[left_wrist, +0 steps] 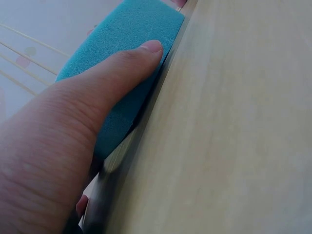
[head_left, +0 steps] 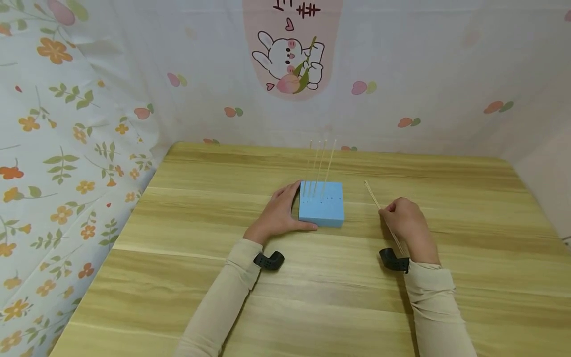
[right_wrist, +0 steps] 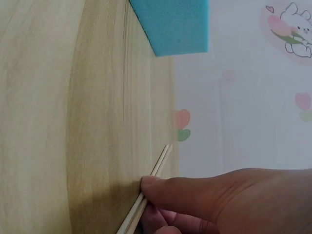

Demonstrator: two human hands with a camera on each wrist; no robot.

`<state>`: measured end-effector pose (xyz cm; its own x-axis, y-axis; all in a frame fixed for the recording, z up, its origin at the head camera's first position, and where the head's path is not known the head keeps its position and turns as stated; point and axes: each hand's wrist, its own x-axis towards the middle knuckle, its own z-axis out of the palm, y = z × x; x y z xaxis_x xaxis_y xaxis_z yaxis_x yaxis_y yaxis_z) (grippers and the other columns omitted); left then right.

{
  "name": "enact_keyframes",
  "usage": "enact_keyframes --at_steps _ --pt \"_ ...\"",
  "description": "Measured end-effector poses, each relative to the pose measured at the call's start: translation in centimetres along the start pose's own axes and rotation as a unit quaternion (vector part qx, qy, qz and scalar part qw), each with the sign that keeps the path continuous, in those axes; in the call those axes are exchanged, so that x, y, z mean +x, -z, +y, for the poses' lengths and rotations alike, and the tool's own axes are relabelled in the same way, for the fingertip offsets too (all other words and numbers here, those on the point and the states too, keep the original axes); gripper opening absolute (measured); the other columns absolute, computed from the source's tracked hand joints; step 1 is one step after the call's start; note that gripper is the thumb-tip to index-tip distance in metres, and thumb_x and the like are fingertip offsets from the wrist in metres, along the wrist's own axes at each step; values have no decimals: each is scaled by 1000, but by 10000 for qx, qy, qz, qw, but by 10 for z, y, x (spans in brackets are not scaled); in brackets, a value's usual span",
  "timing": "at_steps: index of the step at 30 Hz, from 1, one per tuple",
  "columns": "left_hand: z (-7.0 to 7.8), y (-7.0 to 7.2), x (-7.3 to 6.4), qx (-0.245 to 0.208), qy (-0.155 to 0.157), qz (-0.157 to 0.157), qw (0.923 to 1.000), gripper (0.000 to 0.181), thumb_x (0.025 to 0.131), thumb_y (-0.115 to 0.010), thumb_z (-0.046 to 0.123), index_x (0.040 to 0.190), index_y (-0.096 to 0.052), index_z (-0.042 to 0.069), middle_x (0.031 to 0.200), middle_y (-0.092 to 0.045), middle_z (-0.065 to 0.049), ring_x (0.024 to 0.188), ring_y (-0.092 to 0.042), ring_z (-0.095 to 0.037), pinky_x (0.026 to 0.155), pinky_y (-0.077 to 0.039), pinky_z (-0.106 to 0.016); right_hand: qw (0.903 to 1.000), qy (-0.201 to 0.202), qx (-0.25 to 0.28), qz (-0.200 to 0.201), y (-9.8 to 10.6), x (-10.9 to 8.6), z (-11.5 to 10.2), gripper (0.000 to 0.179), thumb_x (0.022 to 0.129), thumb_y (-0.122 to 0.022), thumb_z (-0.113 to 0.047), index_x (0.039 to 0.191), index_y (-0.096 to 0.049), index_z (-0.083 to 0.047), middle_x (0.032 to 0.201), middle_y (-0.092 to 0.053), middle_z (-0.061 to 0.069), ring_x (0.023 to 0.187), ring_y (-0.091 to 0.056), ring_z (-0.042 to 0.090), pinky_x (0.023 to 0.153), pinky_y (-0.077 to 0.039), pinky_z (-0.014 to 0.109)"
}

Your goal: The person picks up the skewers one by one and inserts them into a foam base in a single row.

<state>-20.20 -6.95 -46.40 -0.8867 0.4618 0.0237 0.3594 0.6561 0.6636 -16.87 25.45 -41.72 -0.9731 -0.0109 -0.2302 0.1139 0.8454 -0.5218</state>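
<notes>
A: Where is the foam block?
B: The blue foam block (head_left: 321, 203) sits near the middle of the wooden table (head_left: 312, 297), with three thin wooden sticks (head_left: 322, 161) standing upright in its far left part and rows of small holes across its top.
A: And the hands?
B: The left hand (head_left: 278, 213) cups the block's left side, thumb (left_wrist: 127, 63) pressed along its near face and fingers curled round the far edge. The right hand (head_left: 406, 220) rests on the table well to the right of the block, pinching a bundle of loose sticks (head_left: 383, 214) between thumb and fingers; they lie slanted on the table.
A: Anything behind?
B: A cloth backdrop (head_left: 401, 64) printed with a cartoon rabbit.
</notes>
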Motion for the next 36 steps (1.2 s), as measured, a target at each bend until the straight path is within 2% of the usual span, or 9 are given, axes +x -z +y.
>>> enact_keyframes --at_steps 8,14,16,21,23,25,30,33,36 --pt "-1 -1 -1 -16 -1 41 10000 131 72 -90 58 166 -16 7 168 -30 -10 154 -27 -30 127 -14 -43 9999 31 -55 80 2 -4 -2 25 101 -61 -16 94 -68 7 90 -64 18 76 -56 29 66 -47 40" --pt "-2 -1 -3 -27 26 26 10000 131 72 -90 58 166 -15 8 168 -30 -9 154 -26 -29 127 -14 -43 10000 59 -57 42 9 -9 -9 28 104 -54 -16 90 -65 4 78 -58 10 65 -51 23 57 -41 34" --pt "-2 -1 -3 -21 18 26 10000 131 72 -90 58 166 -15 9 168 -30 -8 154 -26 -29 127 -14 -43 9998 101 -3 170 15 -13 -14 30 106 -52 -16 88 -64 5 73 -55 9 62 -48 22 55 -39 33" --pt "-2 0 0 18 -86 72 9999 129 71 -90 58 166 -18 8 167 -32 -8 153 -29 -27 127 -15 -42 9955 399 470 726 25 -21 -33 30 111 -49 -20 103 -60 7 92 -66 21 70 -56 22 58 -43 31" --pt "-3 0 0 71 -129 72 9999 128 72 -90 58 166 -19 8 167 -33 -9 153 -30 -27 127 -15 -41 9885 620 789 1129 24 -20 -44 30 110 -51 -21 111 -61 8 103 -69 24 73 -60 17 60 -46 26" --pt "-4 0 0 124 -138 49 9998 128 72 -90 58 166 -18 8 167 -33 -8 153 -30 -27 127 -14 -41 9764 876 1134 1618 20 -17 -57 29 109 -53 -19 114 -63 8 100 -69 23 71 -61 9 59 -47 19" --pt "-5 -2 0 217 -75 -29 9997 129 72 -89 59 166 -16 9 167 -32 -7 154 -29 -26 127 -14 -40 9280 1893 1822 2641 9 -5 -89 25 105 -62 -10 119 -68 9 96 -71 20 72 -63 6 65 -46 7" --pt "-5 -2 1 187 -131 30 9997 129 72 -90 59 166 -18 8 166 -35 -8 153 -31 -26 127 -15 -40 9125 2471 1839 2694 2 -1 -104 20 102 -66 -8 111 -73 8 90 -74 19 76 -70 20 69 -47 6" --pt "-4 0 1 162 -186 107 9996 129 71 -91 58 165 -19 6 165 -37 -8 152 -32 -25 126 -16 -40 9120 2837 1612 2487 -4 1 -112 15 100 -69 -6 103 -74 7 87 -75 17 78 -74 31 72 -52 12"
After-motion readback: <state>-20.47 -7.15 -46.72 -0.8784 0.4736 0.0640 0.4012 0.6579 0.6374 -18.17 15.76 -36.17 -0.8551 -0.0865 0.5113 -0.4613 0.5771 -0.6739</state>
